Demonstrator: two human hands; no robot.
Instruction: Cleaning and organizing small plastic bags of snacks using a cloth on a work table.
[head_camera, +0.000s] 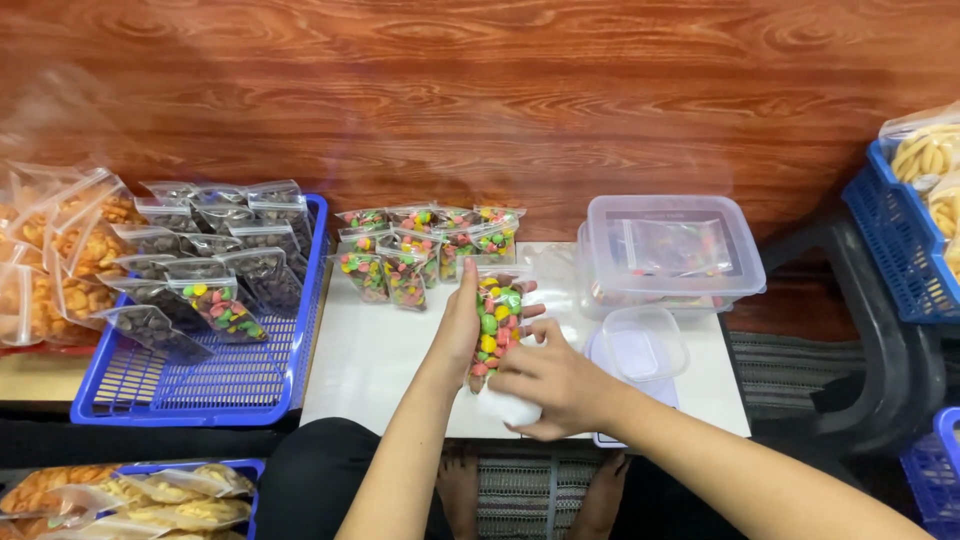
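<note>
My left hand (458, 325) grips a small clear zip bag of coloured candies (497, 318), held upright over the white table (370, 370). My right hand (553, 385) pinches the bag's lower edge and also closes around a small white object (508, 408) under the palm. Just behind the hands, several filled bags of the same coloured candies (425, 250) lean in rows on the table.
A blue basket (240, 385) at left holds several bags of dark candies and one coloured bag. Clear lidded plastic tubs (672, 255) and a small tub (640, 345) sit at right. Bags of orange snacks (60, 250) lie far left; blue crates (900, 240) stand right.
</note>
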